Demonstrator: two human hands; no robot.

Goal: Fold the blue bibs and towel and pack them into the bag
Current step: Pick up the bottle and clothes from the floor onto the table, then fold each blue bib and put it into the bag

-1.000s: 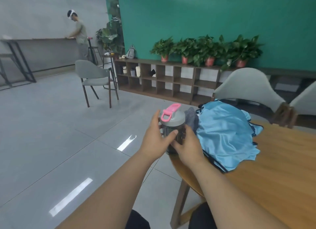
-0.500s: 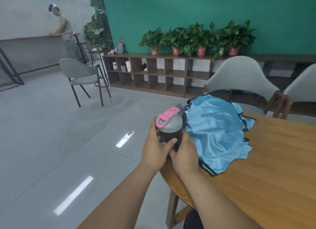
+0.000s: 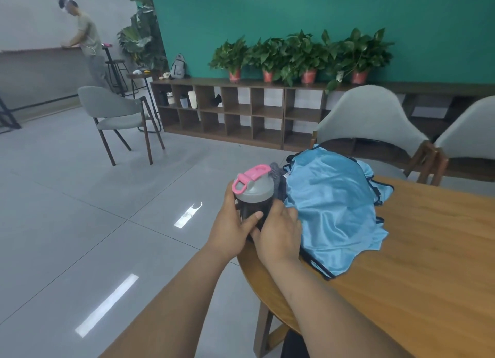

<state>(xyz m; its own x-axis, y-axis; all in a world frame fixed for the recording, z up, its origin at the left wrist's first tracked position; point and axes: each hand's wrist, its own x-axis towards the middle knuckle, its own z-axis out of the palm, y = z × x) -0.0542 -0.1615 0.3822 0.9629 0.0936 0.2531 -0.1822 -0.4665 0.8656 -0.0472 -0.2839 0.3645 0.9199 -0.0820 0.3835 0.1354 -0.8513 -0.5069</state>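
Gripping a shaker bottle [image 3: 253, 197] with both hands, I hold it upright over the near rounded edge of the desk [image 3: 428, 264], both forearms reaching forward from the bottom of the view. My left hand [image 3: 230, 229] wraps the bottle's left side, fingers curled behind it and the thumb laid across the dark front. My right hand [image 3: 280, 232] closes round the right side, its thumb meeting the left thumb low on the front and its knuckles just touching the cloth beside it. The bottle has a grey lid with a pink flip cap and loop. Its body is dark, and I cannot tell what is in it.

The blue bibs [image 3: 332, 210] lie in a loose, unfolded heap on the desk just right of the bottle, their dark-trimmed edges spilling toward me and toward the far side. A grey towel [image 3: 278, 179] is wedged between the bottle and the bibs, mostly hidden.

Along the green wall a low wooden shelf [image 3: 241, 116] has open compartments. Its upper left ones hold a few cups and bottles. Four red pots of plants [image 3: 308, 55] stand on top.
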